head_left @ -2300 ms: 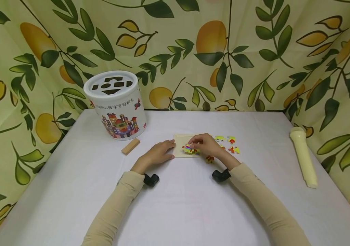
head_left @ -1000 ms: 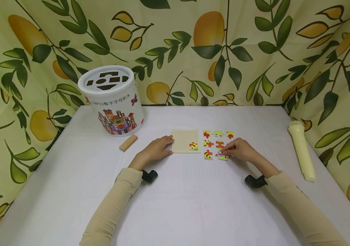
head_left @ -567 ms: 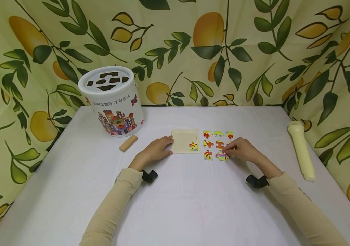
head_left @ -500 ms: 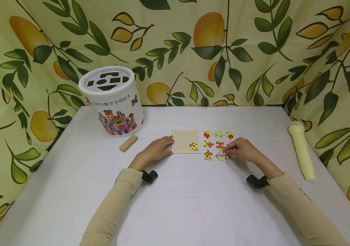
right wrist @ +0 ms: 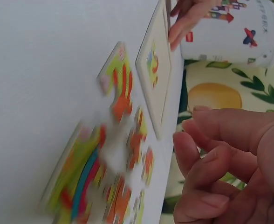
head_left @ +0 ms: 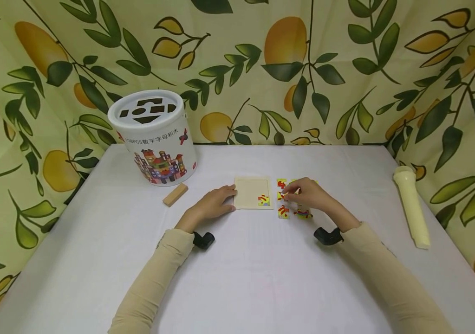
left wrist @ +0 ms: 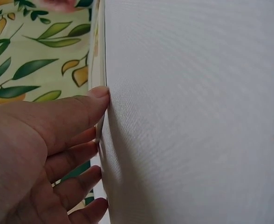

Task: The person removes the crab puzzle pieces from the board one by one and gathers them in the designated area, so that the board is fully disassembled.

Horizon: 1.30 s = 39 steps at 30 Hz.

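My left hand (head_left: 211,202) rests at the left edge of a square wooden puzzle board (head_left: 250,192), its fingertips touching the rim. In the left wrist view the thumb and fingers lie spread along that edge. One yellow-and-red puzzle piece (head_left: 263,200) sits in the board's near right corner. Right of the board, my right hand (head_left: 308,194) is above the loose pieces with fingers loosely bent. Nothing shows between its thumb and fingers in the right wrist view. A piece with a rainbow-striped figure (head_left: 303,214) lies below that hand, which covers several others. A red-and-yellow piece (head_left: 283,212) lies at the near left of the group.
A white block bucket (head_left: 155,139) with a slotted lid stands at the back left. In front of it lies a small wooden block (head_left: 175,195). A cream microphone-shaped object (head_left: 412,207) lies near the right edge. Patterned cloth (head_left: 237,69) hangs behind the table.
The right hand carried the rainbow-striped piece from over the board to the loose group and let it go there. Now it has shifted left across the pieces. The left hand stays at the board.
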Each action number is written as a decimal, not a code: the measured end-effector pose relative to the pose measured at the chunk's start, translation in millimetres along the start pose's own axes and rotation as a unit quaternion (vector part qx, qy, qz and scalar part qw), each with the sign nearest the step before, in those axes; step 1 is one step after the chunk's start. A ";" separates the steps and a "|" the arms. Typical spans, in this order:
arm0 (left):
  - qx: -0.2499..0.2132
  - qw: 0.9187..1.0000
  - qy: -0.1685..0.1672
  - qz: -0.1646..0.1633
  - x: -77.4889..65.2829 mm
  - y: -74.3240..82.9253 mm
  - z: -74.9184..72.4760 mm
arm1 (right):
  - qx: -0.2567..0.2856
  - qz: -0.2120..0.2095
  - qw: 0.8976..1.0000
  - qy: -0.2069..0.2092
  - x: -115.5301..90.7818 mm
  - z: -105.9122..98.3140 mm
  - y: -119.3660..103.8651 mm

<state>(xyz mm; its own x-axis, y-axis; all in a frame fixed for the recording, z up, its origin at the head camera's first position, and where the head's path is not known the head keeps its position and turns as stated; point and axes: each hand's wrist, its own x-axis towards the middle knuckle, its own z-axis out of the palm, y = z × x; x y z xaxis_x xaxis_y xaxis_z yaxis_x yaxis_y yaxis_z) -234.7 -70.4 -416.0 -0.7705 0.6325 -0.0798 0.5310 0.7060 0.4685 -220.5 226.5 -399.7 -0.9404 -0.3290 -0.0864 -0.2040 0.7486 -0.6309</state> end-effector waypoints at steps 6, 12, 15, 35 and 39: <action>-0.012 1.000 0.001 -0.008 -0.3 -1.9 1.5 | 0.003 -0.008 0.999 -0.033 27.6 17.9 -22.1; -0.007 1.000 0.005 -0.010 -0.6 -2.2 2.8 | -0.007 0.012 0.999 -0.046 40.5 31.6 -31.6; -0.004 1.000 0.009 -0.005 -0.3 -1.3 2.9 | -0.027 0.017 0.998 -0.047 41.9 35.0 -30.3; 0.000 1.000 0.009 -0.010 -0.9 2.0 1.6 | -0.039 -0.004 0.999 -0.022 37.8 39.6 -28.4; -0.001 1.000 0.008 -0.012 -2.1 3.5 0.7 | -0.037 -0.015 0.999 -0.018 36.8 39.9 -27.6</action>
<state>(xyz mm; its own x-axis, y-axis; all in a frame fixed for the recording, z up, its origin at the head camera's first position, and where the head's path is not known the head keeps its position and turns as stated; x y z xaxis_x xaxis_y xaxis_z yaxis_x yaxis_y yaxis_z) -231.0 -69.0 -414.9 -0.7884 0.6104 -0.0760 0.5120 0.7197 0.4688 -238.6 170.8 -416.2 -0.9232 -0.3720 -0.0962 -0.2538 0.7783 -0.5743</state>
